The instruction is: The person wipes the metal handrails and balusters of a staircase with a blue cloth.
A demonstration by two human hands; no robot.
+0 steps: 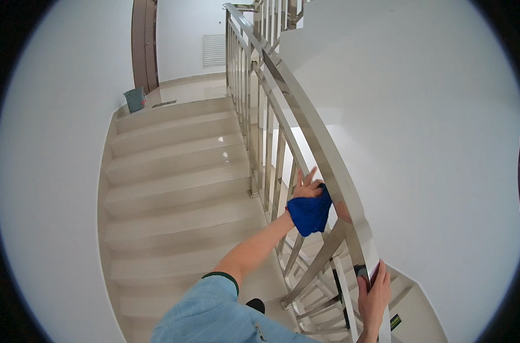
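Note:
My left hand [307, 188] reaches forward over the stair railing with a blue cloth [308, 216] held in it, two fingers extended upward. The cloth drapes back toward my wrist, and one edge of it meets the inner side of the polished metal handrail [335, 158]. Lower down and nearer my body, my right hand [375, 296] is closed around the handrail, thumb on the inner face and fingers over the far side. Part of the palm is hidden. Below the handrail run a thinner lower rail [281, 115] and metal balusters [268, 158].
Beige tiled stairs [178, 188] rise on the left to a landing. A grey-green bucket [135, 99] stands at the top, near a brown door [145, 47]. A slanted metal brace [318, 261] crosses the railing. Lower stairs [408, 308] show through and beyond it.

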